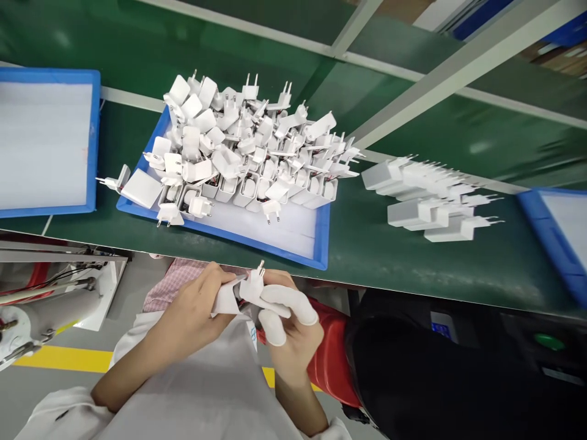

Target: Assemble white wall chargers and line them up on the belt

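My left hand is closed round a white charger housing, its open end facing right. In my right hand, a white plug cover with two metal pins is pinched between thumb and fingers. White finger cots cover its thumb and a finger. Housing and plug cover meet at a slight angle, with a dark gap between them. Both hands are in front of the bench edge, above my lap. Beyond them, a blue-rimmed tray carries a heap of white chargers, many with their plug covers hanging open.
Several closed chargers lie in rows on the green bench, right of the tray. Another blue-rimmed tray sits at left, and part of a blue tray shows at right. A slanted metal post rises behind.
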Tool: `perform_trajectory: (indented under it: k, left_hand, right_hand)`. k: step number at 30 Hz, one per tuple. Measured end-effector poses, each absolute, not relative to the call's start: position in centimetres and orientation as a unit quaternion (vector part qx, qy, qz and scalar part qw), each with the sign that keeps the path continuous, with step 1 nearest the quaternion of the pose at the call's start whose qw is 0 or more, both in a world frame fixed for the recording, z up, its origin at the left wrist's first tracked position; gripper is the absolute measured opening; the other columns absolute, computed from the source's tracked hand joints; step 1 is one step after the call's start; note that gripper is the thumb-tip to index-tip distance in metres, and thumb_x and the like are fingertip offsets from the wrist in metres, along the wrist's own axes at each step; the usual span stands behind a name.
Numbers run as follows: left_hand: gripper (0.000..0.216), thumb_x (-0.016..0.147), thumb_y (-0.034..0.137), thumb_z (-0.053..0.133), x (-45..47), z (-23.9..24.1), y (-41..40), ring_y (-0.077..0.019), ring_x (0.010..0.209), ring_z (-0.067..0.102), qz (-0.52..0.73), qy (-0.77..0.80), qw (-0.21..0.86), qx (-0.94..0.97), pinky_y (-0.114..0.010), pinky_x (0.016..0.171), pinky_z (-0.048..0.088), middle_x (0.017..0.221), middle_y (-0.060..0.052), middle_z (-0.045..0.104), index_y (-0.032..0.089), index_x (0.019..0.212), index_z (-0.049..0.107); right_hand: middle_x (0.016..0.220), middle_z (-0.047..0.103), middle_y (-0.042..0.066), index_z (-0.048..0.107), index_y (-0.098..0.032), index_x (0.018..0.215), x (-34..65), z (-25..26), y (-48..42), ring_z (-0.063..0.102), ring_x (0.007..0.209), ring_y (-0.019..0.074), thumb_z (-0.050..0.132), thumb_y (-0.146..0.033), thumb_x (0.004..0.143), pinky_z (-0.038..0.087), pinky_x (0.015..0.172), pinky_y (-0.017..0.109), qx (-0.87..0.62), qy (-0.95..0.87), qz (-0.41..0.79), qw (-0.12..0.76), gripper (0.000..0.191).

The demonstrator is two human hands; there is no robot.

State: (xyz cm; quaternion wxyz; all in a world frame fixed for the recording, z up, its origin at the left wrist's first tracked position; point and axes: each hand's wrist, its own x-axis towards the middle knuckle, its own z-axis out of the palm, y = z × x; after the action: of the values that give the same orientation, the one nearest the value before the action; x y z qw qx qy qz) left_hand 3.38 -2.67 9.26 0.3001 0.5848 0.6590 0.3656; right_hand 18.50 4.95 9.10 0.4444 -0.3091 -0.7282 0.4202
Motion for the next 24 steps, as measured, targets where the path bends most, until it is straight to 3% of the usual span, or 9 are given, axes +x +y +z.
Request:
perform_trajectory:
  k: [4, 9, 13, 19, 24]
  left_hand:
    - [0.027, 0.094, 0.022, 0.064, 2.9, 9.8, -2.8, -0.0239, 0.107, 0.065, 0.38, 0.633, 0.378, 0.558, -0.031, 0.08, 0.052, 0.116, -0.006, 0.064, 0.026, 0.117, 0.051]
    - [0.019, 0.093, 0.023, 0.064, 2.3, 10.1, -2.6, -0.0192, 0.087, 0.063, 0.395, 0.6, 0.417, 0.557, -0.028, 0.072, 0.049, 0.098, -0.001, 0.061, 0.025, 0.109, 0.053]
    - [0.019, 0.091, 0.031, 0.068, 2.1, 10.7, -2.4, -0.0163, 0.074, 0.056, 0.385, 0.58, 0.455, 0.555, -0.025, 0.064, 0.044, 0.087, 0.001, 0.056, 0.023, 0.097, 0.052]
    - [0.02, 0.092, 0.032, 0.065, 2.0, 11.2, -2.2, -0.016, 0.072, 0.054, 0.343, 0.561, 0.507, 0.557, -0.025, 0.06, 0.04, 0.086, 0.002, 0.056, 0.023, 0.092, 0.048]
    - [0.018, 0.093, 0.035, 0.064, 1.8, 10.8, -2.0, -0.0193, 0.08, 0.056, 0.343, 0.552, 0.492, 0.58, -0.029, 0.068, 0.045, 0.092, -0.001, 0.057, 0.023, 0.098, 0.051]
  right_hand:
    - [0.102, 0.072, 0.004, 0.064, -0.028, 0.1, 19.9, 10.4, 6.5, 0.069, 0.095, 0.0224, 0.062, -0.014, 0.092, 0.058, 0.077, 0.039, -0.251, -0.742, 0.489, 0.384, 0.016]
    - [0.106, 0.073, 0.005, 0.065, -0.029, 0.098, 20.2, 11.2, 7.2, 0.067, 0.104, 0.0261, 0.067, -0.015, 0.089, 0.059, 0.08, 0.044, -0.21, -0.774, 0.476, 0.361, 0.017]
    - [0.112, 0.072, 0.006, 0.064, -0.028, 0.1, 20.2, 11.5, 7.1, 0.07, 0.1, 0.0238, 0.063, -0.02, 0.094, 0.06, 0.075, 0.038, -0.169, -0.757, 0.531, 0.34, 0.01]
    - [0.108, 0.071, 0.007, 0.061, -0.028, 0.105, 20.3, 11.7, 6.7, 0.07, 0.093, 0.0215, 0.059, -0.02, 0.098, 0.059, 0.072, 0.038, -0.14, -0.772, 0.528, 0.326, 0.011]
    - [0.111, 0.07, 0.006, 0.06, -0.03, 0.112, 20.8, 12.4, 6.3, 0.07, 0.093, 0.0201, 0.054, -0.009, 0.095, 0.058, 0.069, 0.033, -0.182, -0.801, 0.489, 0.294, 0.028]
